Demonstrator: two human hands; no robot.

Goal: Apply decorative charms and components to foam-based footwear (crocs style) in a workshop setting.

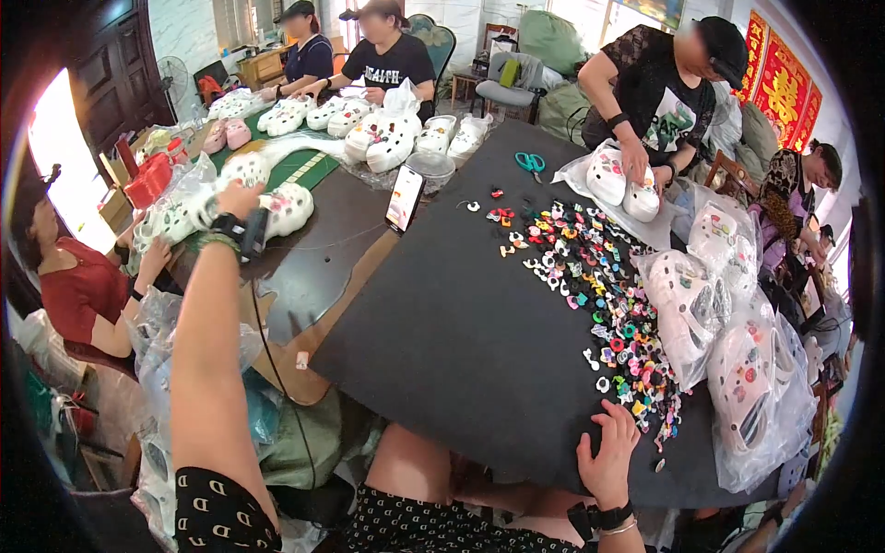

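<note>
My left arm stretches across to the far left, and my left hand is closed at the near end of a white clog, its fingertips partly hidden. Just to the right of that hand lies another white clog with coloured charms. My right hand rests on the near edge of a black board, fingers spread and holding nothing. Right beyond its fingertips begins a long heap of small colourful shoe charms, which runs away toward the back of the board.
Bagged white clogs line the board's right side. Teal scissors lie at its far edge, and a phone stands lit beside it. Across the board, a person handles white clogs. More people sit around the left table. A cable hangs beside my left arm.
</note>
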